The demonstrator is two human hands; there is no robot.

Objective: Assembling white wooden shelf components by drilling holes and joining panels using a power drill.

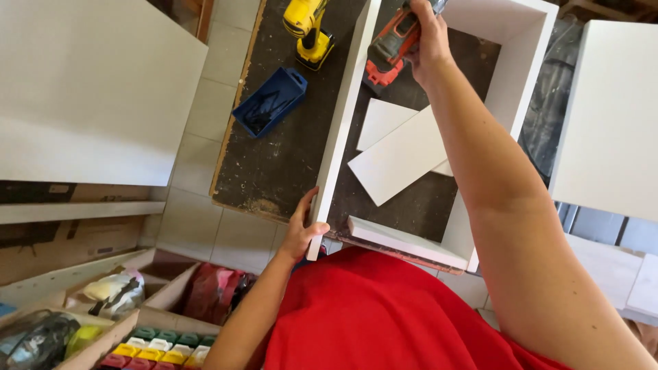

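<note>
A white box frame of panels (340,130) stands on a dark workbench (274,157). My left hand (302,229) grips the near end of the frame's left panel. My right hand (428,38) reaches over the frame and holds an orange and black cordless drill (388,48) inside the far part of the frame. Two loose white boards (397,154) lie flat on the bench inside the frame.
A yellow cordless drill (308,31) and a blue tray of screws (269,101) lie on the bench left of the frame. Large white panels (89,89) stand left and right (610,116). Wooden boxes with coloured bits (161,346) sit on the tiled floor.
</note>
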